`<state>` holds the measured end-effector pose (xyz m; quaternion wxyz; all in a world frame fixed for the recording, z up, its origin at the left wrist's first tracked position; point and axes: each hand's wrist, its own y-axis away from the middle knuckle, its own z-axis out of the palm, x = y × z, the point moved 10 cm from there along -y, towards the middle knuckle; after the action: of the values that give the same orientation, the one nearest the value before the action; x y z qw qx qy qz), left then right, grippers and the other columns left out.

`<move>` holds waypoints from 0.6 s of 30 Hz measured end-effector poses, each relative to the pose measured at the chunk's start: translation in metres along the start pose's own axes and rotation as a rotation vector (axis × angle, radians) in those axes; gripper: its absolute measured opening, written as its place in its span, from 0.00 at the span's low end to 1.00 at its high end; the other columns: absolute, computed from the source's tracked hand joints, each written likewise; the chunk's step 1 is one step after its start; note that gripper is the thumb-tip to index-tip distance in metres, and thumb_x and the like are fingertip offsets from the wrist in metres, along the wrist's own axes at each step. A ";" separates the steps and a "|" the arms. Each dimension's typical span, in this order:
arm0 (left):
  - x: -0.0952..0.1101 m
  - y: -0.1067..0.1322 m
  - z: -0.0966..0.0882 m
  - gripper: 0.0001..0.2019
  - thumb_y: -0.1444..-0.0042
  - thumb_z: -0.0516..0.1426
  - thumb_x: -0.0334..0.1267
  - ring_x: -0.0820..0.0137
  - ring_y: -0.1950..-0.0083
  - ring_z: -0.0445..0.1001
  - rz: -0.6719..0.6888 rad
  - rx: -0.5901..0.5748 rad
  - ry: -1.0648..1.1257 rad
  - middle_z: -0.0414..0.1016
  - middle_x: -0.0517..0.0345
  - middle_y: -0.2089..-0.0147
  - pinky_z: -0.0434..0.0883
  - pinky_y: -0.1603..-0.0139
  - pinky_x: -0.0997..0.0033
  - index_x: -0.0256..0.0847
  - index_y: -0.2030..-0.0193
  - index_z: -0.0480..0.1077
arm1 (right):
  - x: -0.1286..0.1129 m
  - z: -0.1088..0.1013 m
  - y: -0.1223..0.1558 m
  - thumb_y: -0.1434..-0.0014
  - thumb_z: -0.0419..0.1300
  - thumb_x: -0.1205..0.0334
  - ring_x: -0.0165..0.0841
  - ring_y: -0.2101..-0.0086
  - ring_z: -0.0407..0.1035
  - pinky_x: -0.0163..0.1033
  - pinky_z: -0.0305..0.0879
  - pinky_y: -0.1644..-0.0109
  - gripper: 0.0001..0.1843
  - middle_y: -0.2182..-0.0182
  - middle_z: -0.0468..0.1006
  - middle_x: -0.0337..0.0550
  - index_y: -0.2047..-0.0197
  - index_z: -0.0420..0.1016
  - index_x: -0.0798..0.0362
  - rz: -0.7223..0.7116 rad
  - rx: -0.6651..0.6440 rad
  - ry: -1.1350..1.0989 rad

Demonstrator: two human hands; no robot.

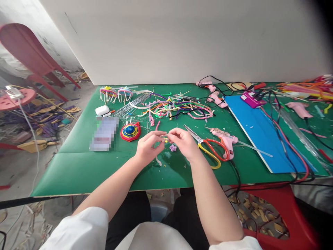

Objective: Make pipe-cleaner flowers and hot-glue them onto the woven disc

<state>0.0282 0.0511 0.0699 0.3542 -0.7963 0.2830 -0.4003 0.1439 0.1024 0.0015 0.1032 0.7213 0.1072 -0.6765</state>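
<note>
Over the green tabletop, my left hand [151, 145] and my right hand [183, 141] meet with fingertips pinched close together. Between them shows a small yellowish piece [165, 139], too small and covered to name. Just below the right fingers lies a small purple flower [173, 148]. A pink pipe cleaner piece [158, 125] rests beyond the left fingers. Left of that hand sits a red, yellow and blue umbrella-shaped piece [130, 131]. Scissors [208, 147] with orange and yellow handles lie open to the right, beside a pink glue gun [227, 141].
A tangle of coloured pipe cleaners [179, 107] and thin wires [135, 106] spreads behind my hands. At left are a phone [104, 134], a white case [102, 110] and two small decorated umbrellas [125, 93]. Rightward lie a blue board [249, 132], a purple power strip [253, 100] and cables.
</note>
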 end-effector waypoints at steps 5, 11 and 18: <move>-0.012 0.005 0.001 0.05 0.49 0.57 0.26 0.72 0.64 0.79 -0.123 0.016 0.088 0.80 0.55 0.64 0.75 0.64 0.75 0.40 0.68 0.67 | 0.001 0.000 -0.001 0.46 0.59 0.53 0.27 0.74 0.62 0.33 0.59 0.68 0.11 0.77 0.67 0.34 0.69 0.70 0.52 0.019 -0.014 -0.031; -0.047 0.016 0.011 0.02 0.44 0.56 0.34 0.71 0.64 0.79 -0.478 0.014 0.369 0.79 0.56 0.65 0.77 0.61 0.70 0.39 0.67 0.67 | 0.000 0.000 -0.002 0.46 0.59 0.52 0.27 0.73 0.62 0.34 0.60 0.68 0.12 0.76 0.69 0.35 0.70 0.70 0.53 0.007 0.043 -0.031; -0.018 0.002 0.005 0.06 0.48 0.61 0.33 0.73 0.63 0.76 -0.109 -0.061 0.058 0.78 0.56 0.64 0.74 0.60 0.75 0.40 0.62 0.72 | 0.006 0.002 -0.003 0.46 0.59 0.52 0.27 0.74 0.62 0.34 0.60 0.68 0.12 0.77 0.67 0.34 0.70 0.70 0.53 0.021 0.056 -0.044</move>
<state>0.0230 0.0652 0.0585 0.2992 -0.8092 0.2616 -0.4328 0.1419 0.1045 -0.0050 0.0925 0.7098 0.0783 -0.6939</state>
